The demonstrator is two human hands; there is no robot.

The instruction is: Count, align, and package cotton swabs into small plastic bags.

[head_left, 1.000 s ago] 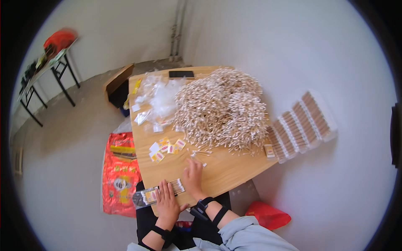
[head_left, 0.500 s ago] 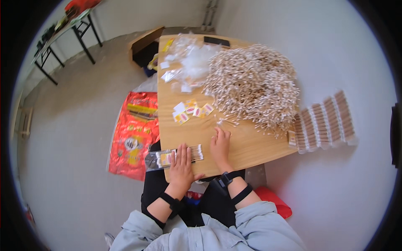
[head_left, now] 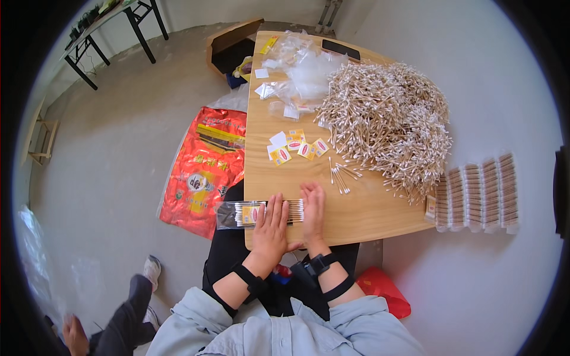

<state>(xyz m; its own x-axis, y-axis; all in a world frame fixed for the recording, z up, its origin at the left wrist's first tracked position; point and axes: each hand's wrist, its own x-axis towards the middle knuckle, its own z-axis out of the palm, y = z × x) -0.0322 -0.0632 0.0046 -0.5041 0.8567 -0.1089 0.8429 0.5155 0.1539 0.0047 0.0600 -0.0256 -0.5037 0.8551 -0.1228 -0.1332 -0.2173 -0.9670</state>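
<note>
My left hand [head_left: 271, 228] lies flat, fingers stretched, on a row of cotton swabs [head_left: 295, 210] at the table's near edge. The left part of this row is inside a clear plastic bag [head_left: 226, 215], with a small yellow-and-white card [head_left: 250, 214] over the swabs. My right hand [head_left: 313, 213] stands on its side against the bare right ends of the row. Its fingers are extended and a little blurred, with nothing seen in them. Several loose swabs [head_left: 341, 177] lie just beyond it.
A big heap of cotton swabs [head_left: 389, 124] covers the table's right side. Several cards [head_left: 295, 140], clear bags [head_left: 309, 74] and a phone [head_left: 341, 50] lie farther back. Filled packs [head_left: 475, 196] line the right edge. A red bag [head_left: 205, 172] is left; another person's leg [head_left: 127, 314] shows lower left.
My right hand has moved left and nearer, from beside the loose swabs to the ends of the row. My left hand stays flat on it. Another person has appeared at lower left; the view has shifted.
</note>
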